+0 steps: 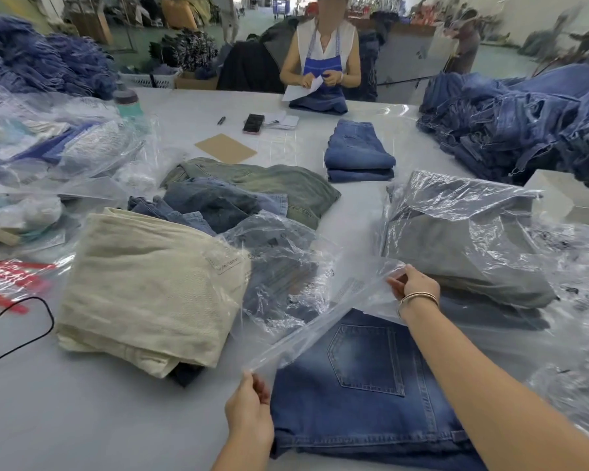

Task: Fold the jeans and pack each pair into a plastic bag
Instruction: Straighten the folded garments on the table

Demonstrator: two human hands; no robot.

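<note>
Jeans (364,396): folded, near centre of the tabletop (82,419).
Bag (320,321): held over the jeans' far edge.
Left hand (250,407): fingers pinching the bag's near corner.
Right hand (413,283): fingers pinching its far edge.

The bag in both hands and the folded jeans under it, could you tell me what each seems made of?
The bag looks like thin clear plastic film: see-through, glossy, crinkled. The folded jeans look like blue denim, faded around the stitched back pocket.
</note>
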